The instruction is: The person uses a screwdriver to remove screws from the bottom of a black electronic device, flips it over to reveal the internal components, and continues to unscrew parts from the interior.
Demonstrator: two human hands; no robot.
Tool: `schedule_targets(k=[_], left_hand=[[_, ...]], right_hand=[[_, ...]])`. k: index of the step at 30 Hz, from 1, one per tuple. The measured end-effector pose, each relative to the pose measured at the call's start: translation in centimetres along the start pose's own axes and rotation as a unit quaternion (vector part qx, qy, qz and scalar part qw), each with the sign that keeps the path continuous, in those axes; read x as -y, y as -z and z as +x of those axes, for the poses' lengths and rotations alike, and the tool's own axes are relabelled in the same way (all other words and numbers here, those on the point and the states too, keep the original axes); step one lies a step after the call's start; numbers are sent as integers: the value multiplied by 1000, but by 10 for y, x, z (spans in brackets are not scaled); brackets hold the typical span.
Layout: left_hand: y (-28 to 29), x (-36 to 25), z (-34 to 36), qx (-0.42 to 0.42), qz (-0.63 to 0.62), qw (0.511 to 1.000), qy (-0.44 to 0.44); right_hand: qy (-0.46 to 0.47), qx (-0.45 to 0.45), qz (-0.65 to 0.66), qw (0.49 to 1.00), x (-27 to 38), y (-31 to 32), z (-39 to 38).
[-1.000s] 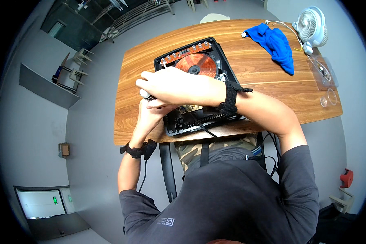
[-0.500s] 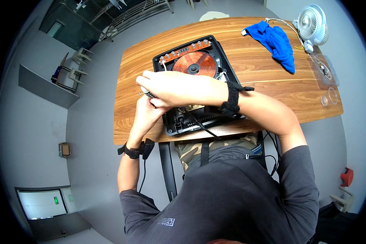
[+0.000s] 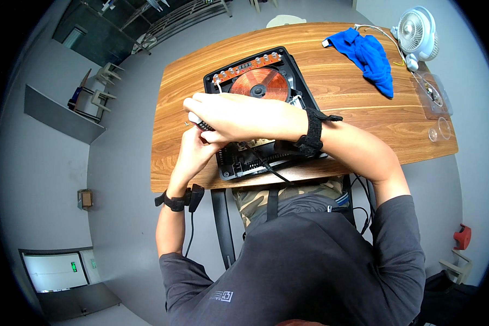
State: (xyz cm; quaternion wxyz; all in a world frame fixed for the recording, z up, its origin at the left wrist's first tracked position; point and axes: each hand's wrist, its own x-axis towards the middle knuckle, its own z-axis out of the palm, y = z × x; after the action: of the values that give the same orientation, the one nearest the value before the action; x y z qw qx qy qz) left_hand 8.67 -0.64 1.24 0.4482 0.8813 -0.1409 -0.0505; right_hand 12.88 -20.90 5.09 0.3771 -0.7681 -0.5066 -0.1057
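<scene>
An opened induction cooker (image 3: 304, 87) lies on the table before me, with its round copper coil (image 3: 259, 84) and a strip-shaped orange circuit board (image 3: 244, 67) exposed. Over its left edge, my right hand (image 3: 228, 115) is closed around a tool with a black-and-white ribbed handle (image 3: 201, 124). What the tool's far end looks like is hidden by my hands. My left hand (image 3: 194, 149) is directly below, fingers pinched together against the underside of my right hand. Whatever its fingertips grip cannot be made out. A black cord (image 3: 274, 171) runs from the cooker's near side toward me.
Small metal bits (image 3: 187, 124) lie left of the cooker. A blue cloth (image 3: 367, 60) rests at the far right, near a white fan (image 3: 415, 32). A clear plastic tray (image 3: 433, 100) and a clear cup (image 3: 433, 135) stand by the table's right edge.
Both hands stay together at the cooker's left edge. My right hand has turned very slightly around the handle; the cooker has not visibly moved.
</scene>
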Motion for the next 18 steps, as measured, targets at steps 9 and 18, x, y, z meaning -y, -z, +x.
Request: schedule_targets(k=[9,18], left_hand=[[-10,-13,1,-58,77,991,-88],[2,10,0,17,5,998,-57]], right_hand=[[-22,2,-2,1000,7,2,0],[15,-28,12,999,-4,-2,-1]])
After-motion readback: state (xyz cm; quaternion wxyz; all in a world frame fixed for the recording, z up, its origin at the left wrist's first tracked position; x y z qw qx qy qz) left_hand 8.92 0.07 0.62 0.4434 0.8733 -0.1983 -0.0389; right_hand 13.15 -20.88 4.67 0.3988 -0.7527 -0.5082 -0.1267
